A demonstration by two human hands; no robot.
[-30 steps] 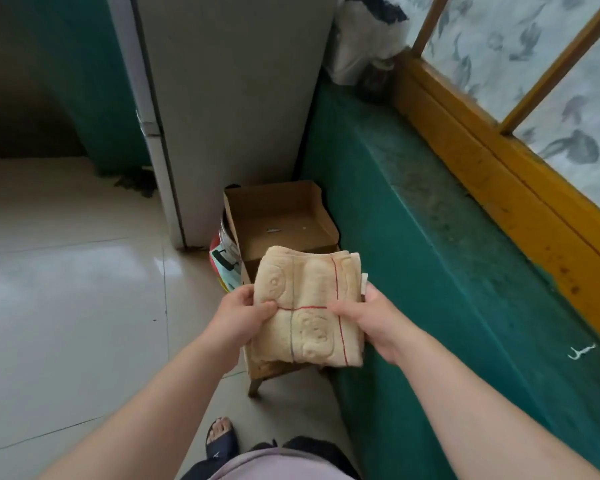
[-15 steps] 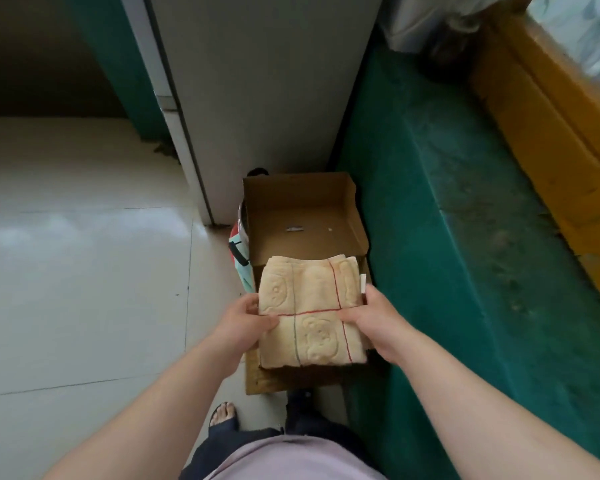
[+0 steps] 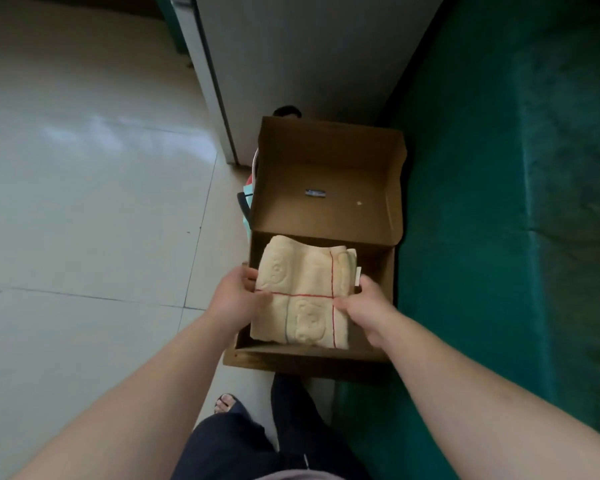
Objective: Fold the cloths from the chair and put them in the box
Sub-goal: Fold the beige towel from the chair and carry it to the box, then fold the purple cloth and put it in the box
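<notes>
A folded cream towel (image 3: 303, 299) with red and blue stitched lines sits inside the lower tray of an open brown cardboard box (image 3: 381, 271). My left hand (image 3: 238, 301) grips the towel's left edge with the thumb on top. My right hand (image 3: 368, 306) grips its right edge the same way. The box's lid (image 3: 329, 168) stands flipped back and holds only a small label. The box rests on a wooden stool whose front edge shows below it. No chair is visible.
A white cabinet (image 3: 291, 57) stands behind the box. A dark green ledge (image 3: 499, 202) runs along the right. Pale floor tiles (image 3: 84, 202) spread to the left. A colourful bag (image 3: 248, 202) peeks out left of the box. My foot (image 3: 227, 403) is below the stool.
The towel has gone down from above the box into its lower tray, with both hands still holding it. The view has tilted downward and closer to the box.
</notes>
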